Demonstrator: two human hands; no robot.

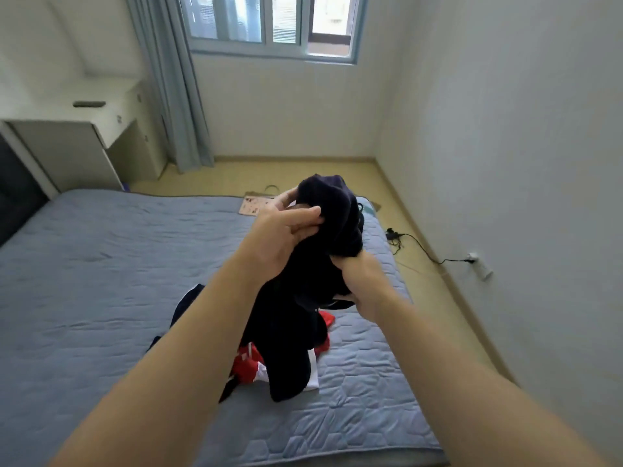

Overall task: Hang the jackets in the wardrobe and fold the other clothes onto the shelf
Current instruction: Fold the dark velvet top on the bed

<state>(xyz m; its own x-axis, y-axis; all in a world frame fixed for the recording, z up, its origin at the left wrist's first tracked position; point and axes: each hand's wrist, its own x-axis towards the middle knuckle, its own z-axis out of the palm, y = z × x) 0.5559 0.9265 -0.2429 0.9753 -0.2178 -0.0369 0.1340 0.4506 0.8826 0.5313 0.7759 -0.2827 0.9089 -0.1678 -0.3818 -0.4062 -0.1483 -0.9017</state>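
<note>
I hold a dark navy garment [333, 214] up over the bed [101, 264], and its lower part hangs down to the mattress. My left hand [286, 230] grips a fold of it near the top, fingers curled into the cloth. My right hand [357, 281] is thrust inside the garment; only the wrist and the heel of the hand show. A red and white garment [247, 364] lies on the bed under the hanging dark cloth. More dark cloth with a white stripe [188, 299] lies to its left.
A white desk with drawers [101, 129] stands at the left beside a blue curtain [175, 96]. A patterned paper bag [253, 203] lies on the floor beyond the bed. A black cable [418, 244] runs across the floor to a wall socket [477, 264] on the right.
</note>
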